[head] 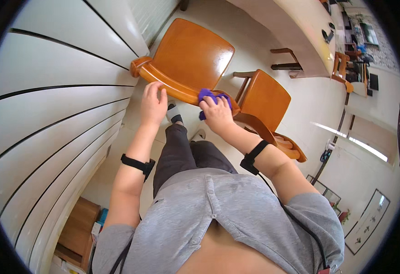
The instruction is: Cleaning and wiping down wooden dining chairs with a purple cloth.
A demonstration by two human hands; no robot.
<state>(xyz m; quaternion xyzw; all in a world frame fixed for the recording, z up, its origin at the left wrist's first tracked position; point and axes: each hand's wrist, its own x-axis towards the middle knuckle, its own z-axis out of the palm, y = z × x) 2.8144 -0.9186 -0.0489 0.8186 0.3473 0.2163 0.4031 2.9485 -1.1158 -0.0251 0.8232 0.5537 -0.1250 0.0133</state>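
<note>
A wooden chair (pixel 193 51) with a glossy orange-brown seat stands before me, the top rail of its backrest (pixel 172 84) nearest to me. My right hand (pixel 217 111) presses a crumpled purple cloth (pixel 205 94) onto the right end of that rail. At the rail's left part is my left hand (pixel 155 102), fingers bent and thumb apart, fingertips at its near edge with no object in the hand. Whether those fingertips touch the wood is hard to tell.
A second wooden chair (pixel 266 99) stands close on the right. White grooved panels (pixel 59 72) rise along the left side. A pale table or counter (pixel 299 34) is at the upper right, with a dark-legged stool or chair (pixel 287 58) by it.
</note>
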